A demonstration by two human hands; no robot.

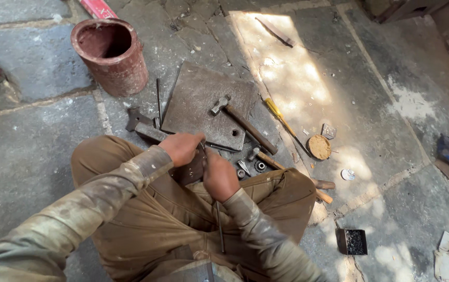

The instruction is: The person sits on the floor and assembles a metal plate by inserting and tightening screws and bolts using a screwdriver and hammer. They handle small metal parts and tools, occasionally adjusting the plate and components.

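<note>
On the stone floor, seated cross-legged: we see both hands meeting over the lap.
Left hand (181, 148): fingers curled shut on a small dark metal piece (192, 168) resting against the knee.
Right hand (219, 176): fist clamped on a thin metal rod (219, 224); the rod runs down along the lap, its top end hidden in the fist.
Contact: we put the two hands just beside each other, touching at the fingers; what sits between them is too small to tell.
Steel plate (203, 104): flat on the floor just ahead of the hands, one hole near its corner.
Hammer (242, 122): lying diagonally on the plate, head up-left.
Second hammer (287, 169): by the right knee, wooden handle.
Yellow-handled screwdriver (279, 115): right of the plate.
Rusty red cylinder (110, 55): upright, open top, well apart up-left.
Small black box (352, 241): on the floor to the right.
</note>
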